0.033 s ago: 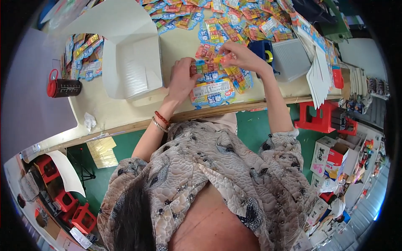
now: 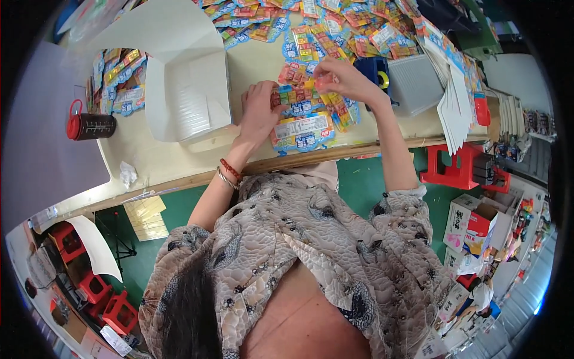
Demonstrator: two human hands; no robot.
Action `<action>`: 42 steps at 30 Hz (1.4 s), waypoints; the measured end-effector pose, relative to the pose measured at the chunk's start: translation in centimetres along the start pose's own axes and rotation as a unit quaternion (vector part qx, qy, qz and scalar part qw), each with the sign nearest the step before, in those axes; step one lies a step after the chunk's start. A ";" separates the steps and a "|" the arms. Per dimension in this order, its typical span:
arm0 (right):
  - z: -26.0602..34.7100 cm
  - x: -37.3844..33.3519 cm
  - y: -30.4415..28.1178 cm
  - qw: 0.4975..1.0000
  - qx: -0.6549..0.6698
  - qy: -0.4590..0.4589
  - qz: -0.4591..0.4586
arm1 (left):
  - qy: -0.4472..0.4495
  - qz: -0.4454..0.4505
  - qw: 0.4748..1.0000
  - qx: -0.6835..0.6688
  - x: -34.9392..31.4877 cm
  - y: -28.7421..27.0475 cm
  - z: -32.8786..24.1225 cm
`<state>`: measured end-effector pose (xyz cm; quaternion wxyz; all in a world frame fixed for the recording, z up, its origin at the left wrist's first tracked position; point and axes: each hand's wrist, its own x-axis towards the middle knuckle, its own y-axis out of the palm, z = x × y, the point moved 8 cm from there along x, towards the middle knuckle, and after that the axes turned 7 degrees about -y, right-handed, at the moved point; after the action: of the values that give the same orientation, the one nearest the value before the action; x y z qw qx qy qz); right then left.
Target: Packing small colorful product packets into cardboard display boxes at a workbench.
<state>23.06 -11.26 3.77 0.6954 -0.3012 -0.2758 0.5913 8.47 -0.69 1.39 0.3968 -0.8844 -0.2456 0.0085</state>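
A small colourful packet (image 2: 297, 96) with rows of coloured blocks lies in front of me at the table's near side. My left hand (image 2: 259, 110) grips its left edge, thumb and fingers closed on it. At its other end my right hand (image 2: 347, 82) is bent into a pinch on a small red-orange piece (image 2: 324, 84), whose kind I cannot make out. Just below lies another packet (image 2: 304, 131), showing a white label panel. A further packet (image 2: 342, 113) is partly under my right hand.
Loose packets (image 2: 362, 24) pile up along the far side. An open white box (image 2: 188, 99) stands left, beside more packets (image 2: 122, 81) and a dark cup with a red lid (image 2: 92, 125). To the right are a blue tape dispenser (image 2: 372, 75), a translucent bin (image 2: 415, 87) and white cards (image 2: 452, 113).
The fingers of my right hand have shifted slightly upward, and more of the red-orange piece shows beneath them. My left hand stays in place on the packet.
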 end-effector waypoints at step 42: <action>0.7 -6.6 -1.1 0.958 -0.099 0.146 -0.225 | 0.027 0.036 0.997 -0.055 6.3 4.4 0.1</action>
<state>22.33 -17.87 4.89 0.8097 -0.3823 -0.2891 0.3386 15.84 -0.33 -0.66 0.3532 -0.9132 -0.2028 -0.0142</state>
